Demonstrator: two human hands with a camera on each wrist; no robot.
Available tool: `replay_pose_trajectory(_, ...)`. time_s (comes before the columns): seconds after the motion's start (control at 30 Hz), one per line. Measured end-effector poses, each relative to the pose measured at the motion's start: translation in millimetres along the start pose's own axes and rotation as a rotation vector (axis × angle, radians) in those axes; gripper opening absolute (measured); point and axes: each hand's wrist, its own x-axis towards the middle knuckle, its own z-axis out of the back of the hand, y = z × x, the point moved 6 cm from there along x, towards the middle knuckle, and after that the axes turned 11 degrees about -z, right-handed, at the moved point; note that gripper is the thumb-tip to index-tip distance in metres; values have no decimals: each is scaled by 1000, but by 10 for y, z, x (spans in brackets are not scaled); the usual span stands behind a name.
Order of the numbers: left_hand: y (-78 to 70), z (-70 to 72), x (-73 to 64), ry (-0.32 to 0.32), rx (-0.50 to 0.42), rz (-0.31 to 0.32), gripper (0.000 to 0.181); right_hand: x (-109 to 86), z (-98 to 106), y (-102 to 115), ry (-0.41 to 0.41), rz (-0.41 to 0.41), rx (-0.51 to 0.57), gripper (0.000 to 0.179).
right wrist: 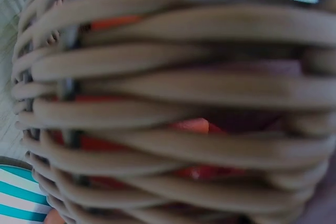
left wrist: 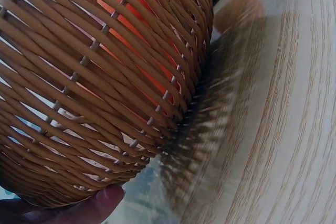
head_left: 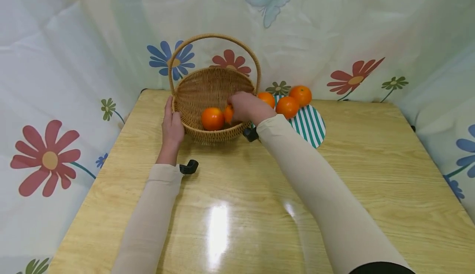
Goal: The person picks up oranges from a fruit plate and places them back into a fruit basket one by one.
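A wicker basket [head_left: 208, 135] with a tall arched handle stands at the back of the table. My left hand [head_left: 172, 127] holds its left side at the rim; in the left wrist view, fingertips [left wrist: 107, 198] touch the woven wall. Inside the basket lies an orange [head_left: 213, 119]. My right hand [head_left: 246, 107] reaches over the right rim and grips another orange [head_left: 228, 113] low in the basket, partly hidden by the fingers. In the right wrist view the basket's weave [right wrist: 184, 87] covers most of the hand and fruit.
Right of the basket lies a round green-and-white striped mat [head_left: 309, 125]. Beside my right wrist are several items: a near orange [head_left: 287, 107], a far orange [head_left: 301, 95] and one partly hidden orange [head_left: 266, 99]. A flowered curtain [head_left: 315, 38] hangs behind the wooden table [head_left: 252, 208].
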Motion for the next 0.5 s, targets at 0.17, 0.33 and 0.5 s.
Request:
replay_pose_trajectory(0.17, -6, -3, 18, -6, 11, -8, 58, 14, 0, 4, 14, 4, -11, 63)
replay_pose_trajectory(0.33, 8, -5, 15, -4, 22, 4, 59, 27, -17, 7, 28, 0, -19, 64)
replay_pose_trajectory(0.5, -4, 3, 10, -10, 19, -4, 59, 24, -5, 21, 8, 0, -20, 61)
